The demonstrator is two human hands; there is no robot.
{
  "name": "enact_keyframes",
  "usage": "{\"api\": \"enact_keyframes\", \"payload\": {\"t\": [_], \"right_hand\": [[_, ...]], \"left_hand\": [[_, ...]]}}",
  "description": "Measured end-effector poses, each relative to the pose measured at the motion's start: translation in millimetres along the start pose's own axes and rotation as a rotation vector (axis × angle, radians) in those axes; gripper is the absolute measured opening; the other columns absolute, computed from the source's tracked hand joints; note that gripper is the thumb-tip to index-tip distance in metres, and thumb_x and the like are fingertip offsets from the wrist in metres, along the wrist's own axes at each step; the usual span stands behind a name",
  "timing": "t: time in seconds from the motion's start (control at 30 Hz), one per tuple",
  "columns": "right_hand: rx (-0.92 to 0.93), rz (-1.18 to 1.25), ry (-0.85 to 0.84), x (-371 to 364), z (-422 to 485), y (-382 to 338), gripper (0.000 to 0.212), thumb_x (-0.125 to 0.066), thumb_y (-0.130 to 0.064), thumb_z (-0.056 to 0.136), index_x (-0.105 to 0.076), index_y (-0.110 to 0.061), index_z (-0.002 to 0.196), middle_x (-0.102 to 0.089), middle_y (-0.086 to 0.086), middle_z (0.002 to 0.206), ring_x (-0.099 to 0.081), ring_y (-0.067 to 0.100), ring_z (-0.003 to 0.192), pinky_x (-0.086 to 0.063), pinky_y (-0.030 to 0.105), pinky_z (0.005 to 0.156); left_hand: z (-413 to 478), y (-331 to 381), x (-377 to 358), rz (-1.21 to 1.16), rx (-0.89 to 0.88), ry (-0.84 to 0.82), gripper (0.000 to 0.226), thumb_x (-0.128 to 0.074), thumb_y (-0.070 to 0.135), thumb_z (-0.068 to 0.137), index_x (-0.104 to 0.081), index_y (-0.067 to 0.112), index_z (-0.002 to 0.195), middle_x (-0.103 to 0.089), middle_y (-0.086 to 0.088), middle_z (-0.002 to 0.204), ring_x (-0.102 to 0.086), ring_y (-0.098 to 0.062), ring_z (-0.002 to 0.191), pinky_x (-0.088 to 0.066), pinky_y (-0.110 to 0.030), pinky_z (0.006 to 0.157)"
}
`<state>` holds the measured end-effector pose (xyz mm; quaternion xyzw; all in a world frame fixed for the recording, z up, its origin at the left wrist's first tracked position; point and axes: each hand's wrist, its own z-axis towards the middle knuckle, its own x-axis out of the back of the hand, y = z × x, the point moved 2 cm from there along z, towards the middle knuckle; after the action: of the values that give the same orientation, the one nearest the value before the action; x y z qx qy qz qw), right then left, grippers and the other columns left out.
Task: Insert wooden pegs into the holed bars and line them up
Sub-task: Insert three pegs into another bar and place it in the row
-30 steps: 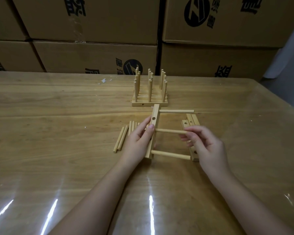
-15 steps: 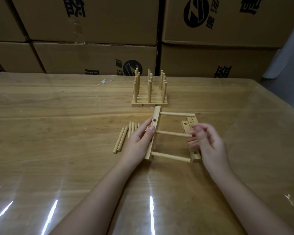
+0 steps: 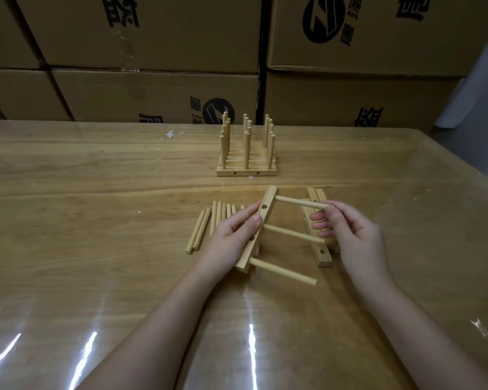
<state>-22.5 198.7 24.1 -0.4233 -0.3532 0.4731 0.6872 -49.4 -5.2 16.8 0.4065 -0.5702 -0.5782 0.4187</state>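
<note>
My left hand [image 3: 231, 240] grips a holed wooden bar [image 3: 261, 220] turned on its side, tilted. Three pegs stick out of it to the right: a top peg [image 3: 299, 202], a middle peg [image 3: 290, 233] and a bottom peg [image 3: 282, 271]. My right hand [image 3: 352, 237] pinches the free end of the top peg between thumb and forefinger, its other fingers spread over spare bars [image 3: 320, 254] lying beneath. Loose pegs [image 3: 206, 229] lie in a row left of my left hand. A finished block of bars with upright pegs [image 3: 247, 153] stands farther back.
The wooden table [image 3: 96, 206] is covered with a glossy clear sheet. Stacked cardboard boxes [image 3: 152, 52] form a wall along its far edge. A pale cloth [image 3: 479, 80] hangs at the upper right.
My right hand left the middle peg and rose to the end of the top peg. The bar in my left hand tilted a little; the bottom peg's free end swung nearer to me.
</note>
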Motion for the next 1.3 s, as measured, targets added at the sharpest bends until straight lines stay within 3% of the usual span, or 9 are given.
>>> {"api": "enact_keyframes", "payload": {"t": [0.07,0.2,0.4,0.53,0.63,0.77,0.97,1.17,1.3], "right_hand": [[-0.005,-0.004,0.003,-0.4,0.1,-0.3,0.023,-0.049,-0.015,0.095,-0.068,-0.027,0.098,-0.072,-0.001,0.083,-0.067,0.013,0.073,-0.053,0.02,0.062],[-0.072,0.016,0.064,5.9,3.6,-0.6,0.021,-0.048,-0.016,0.096,-0.068,-0.02,0.1,-0.072,0.002,0.082,-0.067,0.011,0.072,-0.053,0.017,0.062],[0.033,-0.072,-0.031,-1.5,-5.4,-8.2,0.021,-0.052,-0.018,0.093,-0.066,-0.032,0.098,-0.071,-0.005,0.084,-0.067,0.008,0.077,-0.051,0.015,0.065],[-0.006,-0.128,-0.055,-0.2,-5.2,-7.4,0.02,-0.054,-0.015,0.092,-0.065,-0.032,0.093,-0.068,-0.008,0.077,-0.064,0.005,0.068,-0.051,0.017,0.062],[0.006,-0.266,-0.081,1.8,-4.4,-7.2,0.016,-0.054,-0.019,0.091,-0.066,-0.029,0.096,-0.062,-0.009,0.065,-0.056,0.001,0.059,-0.046,0.016,0.055],[0.114,-0.558,-0.123,1.6,-4.0,-12.5,0.02,-0.056,-0.019,0.091,-0.068,-0.014,0.106,-0.058,-0.015,0.077,-0.054,-0.003,0.073,-0.038,0.007,0.062],[0.195,-0.693,-0.107,1.8,-4.7,-17.8,0.019,-0.057,-0.019,0.091,-0.071,-0.012,0.102,-0.058,-0.01,0.073,-0.047,0.002,0.064,-0.034,0.018,0.054],[0.098,-0.647,-0.143,2.6,-5.6,-12.3,0.017,-0.056,-0.023,0.091,-0.071,-0.019,0.095,-0.052,-0.011,0.054,-0.048,0.007,0.054,-0.031,0.018,0.045],[0.017,-0.576,-0.166,3.8,-5.1,-9.0,0.017,-0.053,-0.025,0.092,-0.07,-0.026,0.087,-0.05,-0.012,0.047,-0.044,0.005,0.046,-0.031,0.018,0.042]], "left_hand": [[0.1,0.9,0.7,0.004,0.01,-0.003,0.032,-0.052,0.024,0.096,-0.055,0.036,0.126,-0.063,0.003,0.119,-0.063,-0.004,0.06,-0.05,-0.019,0.053],[-1.1,1.9,-1.1,0.014,0.029,-0.032,0.029,-0.051,0.024,0.097,-0.058,0.039,0.121,-0.072,0.015,0.099,-0.061,-0.009,0.059,-0.052,-0.021,0.054],[-1.0,1.0,2.2,0.005,0.022,0.004,0.032,-0.052,0.031,0.095,-0.057,0.037,0.126,-0.064,-0.001,0.117,-0.063,-0.008,0.069,-0.051,-0.021,0.061],[-2.4,3.6,-0.8,0.031,-0.005,-0.049,0.029,-0.052,0.025,0.096,-0.059,0.044,0.116,-0.069,0.019,0.104,-0.063,-0.004,0.065,-0.051,-0.019,0.057],[-2.9,6.0,-2.3,0.027,-0.004,-0.07,0.029,-0.051,0.022,0.097,-0.058,0.043,0.115,-0.067,0.034,0.096,-0.062,-0.003,0.061,-0.051,-0.018,0.054],[-4.0,7.1,-1.7,0.001,0.021,-0.094,0.03,-0.053,0.024,0.095,-0.062,0.047,0.112,-0.07,0.02,0.101,-0.062,-0.008,0.061,-0.051,-0.02,0.053],[-4.4,7.3,-1.2,0.054,0.032,-0.126,0.03,-0.051,0.024,0.096,-0.059,0.046,0.116,-0.069,0.028,0.096,-0.063,-0.014,0.077,-0.054,-0.023,0.062],[-4.4,5.8,0.0,0.086,0.027,-0.144,0.032,-0.05,0.023,0.097,-0.057,0.045,0.119,-0.068,0.03,0.102,-0.062,0.007,0.083,-0.051,-0.012,0.073],[-5.1,5.6,2.9,0.147,0.047,-0.155,0.03,-0.052,0.035,0.095,-0.055,0.059,0.113,-0.06,0.039,0.107,-0.055,0.018,0.099,-0.043,-0.004,0.08]]}}
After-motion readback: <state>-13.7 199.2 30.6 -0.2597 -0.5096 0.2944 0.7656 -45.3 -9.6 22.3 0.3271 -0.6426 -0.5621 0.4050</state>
